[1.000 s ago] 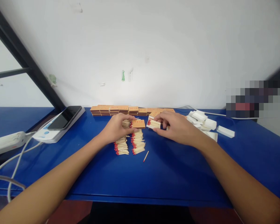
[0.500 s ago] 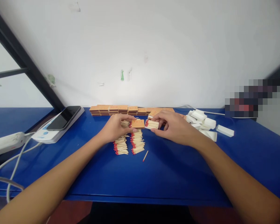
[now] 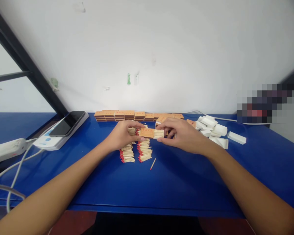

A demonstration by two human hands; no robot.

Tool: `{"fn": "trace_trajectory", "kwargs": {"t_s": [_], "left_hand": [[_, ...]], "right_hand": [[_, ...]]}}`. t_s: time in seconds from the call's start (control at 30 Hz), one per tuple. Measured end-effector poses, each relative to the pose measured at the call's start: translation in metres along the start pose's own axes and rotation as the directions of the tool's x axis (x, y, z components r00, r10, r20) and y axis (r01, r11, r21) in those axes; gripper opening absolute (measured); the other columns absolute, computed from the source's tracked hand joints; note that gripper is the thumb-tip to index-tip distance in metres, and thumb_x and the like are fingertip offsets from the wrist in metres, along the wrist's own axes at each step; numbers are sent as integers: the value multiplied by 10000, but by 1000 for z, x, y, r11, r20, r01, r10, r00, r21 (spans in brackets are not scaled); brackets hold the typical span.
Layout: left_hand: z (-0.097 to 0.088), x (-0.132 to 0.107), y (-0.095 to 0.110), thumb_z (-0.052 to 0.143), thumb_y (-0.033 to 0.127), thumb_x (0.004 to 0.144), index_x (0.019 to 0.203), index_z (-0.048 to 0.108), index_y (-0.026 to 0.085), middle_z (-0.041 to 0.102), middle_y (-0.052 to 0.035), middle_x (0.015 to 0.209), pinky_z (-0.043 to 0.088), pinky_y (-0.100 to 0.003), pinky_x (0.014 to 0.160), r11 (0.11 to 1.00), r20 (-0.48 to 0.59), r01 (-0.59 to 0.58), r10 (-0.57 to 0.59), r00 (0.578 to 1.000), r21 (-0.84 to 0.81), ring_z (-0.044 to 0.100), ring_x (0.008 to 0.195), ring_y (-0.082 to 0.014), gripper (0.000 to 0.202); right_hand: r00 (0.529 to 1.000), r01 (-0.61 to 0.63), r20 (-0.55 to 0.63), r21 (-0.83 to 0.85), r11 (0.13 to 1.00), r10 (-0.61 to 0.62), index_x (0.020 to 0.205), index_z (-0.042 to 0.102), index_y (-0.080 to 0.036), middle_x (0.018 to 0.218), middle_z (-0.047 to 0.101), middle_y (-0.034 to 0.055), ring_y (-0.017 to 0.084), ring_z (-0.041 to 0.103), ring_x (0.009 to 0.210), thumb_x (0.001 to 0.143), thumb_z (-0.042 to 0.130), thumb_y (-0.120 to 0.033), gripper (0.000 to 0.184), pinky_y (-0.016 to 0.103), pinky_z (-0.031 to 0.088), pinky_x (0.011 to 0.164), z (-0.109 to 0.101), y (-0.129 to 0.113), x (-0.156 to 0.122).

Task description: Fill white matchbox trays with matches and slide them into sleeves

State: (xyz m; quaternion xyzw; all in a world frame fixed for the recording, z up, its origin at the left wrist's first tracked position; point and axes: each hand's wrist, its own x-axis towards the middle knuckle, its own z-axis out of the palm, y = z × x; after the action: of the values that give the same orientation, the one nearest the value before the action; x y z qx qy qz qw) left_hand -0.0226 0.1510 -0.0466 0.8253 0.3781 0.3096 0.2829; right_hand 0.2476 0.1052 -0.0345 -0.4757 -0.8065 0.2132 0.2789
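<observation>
My left hand [image 3: 122,135] pinches an orange matchbox sleeve [image 3: 147,132] above the blue table [image 3: 176,182]. My right hand [image 3: 183,134] grips a white tray filled with matches [image 3: 158,133], and the tray's left end sits inside the sleeve. Under the hands lie two heaps of red-tipped matches [image 3: 137,151]. A single match [image 3: 153,164] lies just to their right.
A row of stacked orange matchboxes [image 3: 127,115] runs along the wall. White empty trays [image 3: 217,132] are scattered at the right. At the left are a phone on a white device [image 3: 63,128], a white power strip [image 3: 5,150] and cables.
My right hand has moved left and pushed the tray of matches partly into the sleeve held by my left hand. Earlier the tray and sleeve were apart.
</observation>
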Motion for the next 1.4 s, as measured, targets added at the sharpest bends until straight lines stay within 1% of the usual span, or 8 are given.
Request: {"fn": "trace_trajectory", "kwargs": {"t_s": [0.2,0.4,0.5,0.67,0.83,0.93,1.13,1.4], "left_hand": [[3,-3,9,929,426,729,1102,807,254,803,-38,1147,578,-422,992,999,-42,11,-13,999,-34,736,1097,-261,428],[5,-3,11,935,435,727,1148,786,212,803,-60,1150,589,-399,975,1000,-181,31,-31,983,-4,757,1067,-261,499],[5,-4,10,939,417,735,1190,761,227,790,-50,1195,581,-389,974,999,-183,37,-31,983,30,756,1078,-250,524],[2,-3,3,930,374,770,1315,676,235,768,-45,1251,533,-383,1061,984,-205,-91,122,971,151,718,1162,-238,617],[-20,5,-19,790,402,916,1308,666,162,750,-109,1229,504,-456,1052,859,-293,-51,229,928,509,640,1176,-293,476],[-45,9,-34,761,415,929,1263,694,157,755,-109,1232,476,-488,1059,770,-308,84,151,939,633,610,1187,-340,428],[-85,8,-61,740,551,906,1343,672,155,714,-136,1325,432,-499,1105,651,-367,293,-24,930,700,564,1288,-382,593],[-96,6,-85,686,701,877,1454,565,144,677,-191,1348,484,-437,1027,606,-332,391,-214,919,693,648,1202,-369,811]], "right_hand": [[989,-57,-109,327,943,98,1303,694,-200,1217,748,130,264,737,1061,835,829,-432,540,453,627,981,19,-10,3],[996,3,-85,369,929,31,1684,299,-257,1687,406,136,335,456,1515,1038,557,-525,745,567,454,1206,51,-20,-4],[986,90,-157,194,977,-59,1655,371,-288,1597,535,112,326,544,1440,1070,503,-440,619,581,472,1176,53,-18,-2],[963,158,-193,-155,975,-187,1296,728,-217,1274,747,124,332,684,1195,937,724,-297,368,541,537,1058,21,-5,27],[983,-70,-182,-324,943,10,1173,762,-208,1248,747,117,333,655,1217,895,764,-293,290,514,514,1054,-16,16,75],[986,-152,-116,-321,935,121,1156,757,-201,1286,747,101,314,663,1228,884,773,-300,290,472,509,1055,-21,28,99],[992,-115,12,-334,935,126,1102,777,-214,1242,771,102,312,701,1173,838,792,-278,272,455,534,1000,-4,40,118],[995,-44,70,-371,928,75,1231,753,-193,1308,741,136,332,684,1195,828,813,-412,462,439,529,1001,8,39,134]]}}
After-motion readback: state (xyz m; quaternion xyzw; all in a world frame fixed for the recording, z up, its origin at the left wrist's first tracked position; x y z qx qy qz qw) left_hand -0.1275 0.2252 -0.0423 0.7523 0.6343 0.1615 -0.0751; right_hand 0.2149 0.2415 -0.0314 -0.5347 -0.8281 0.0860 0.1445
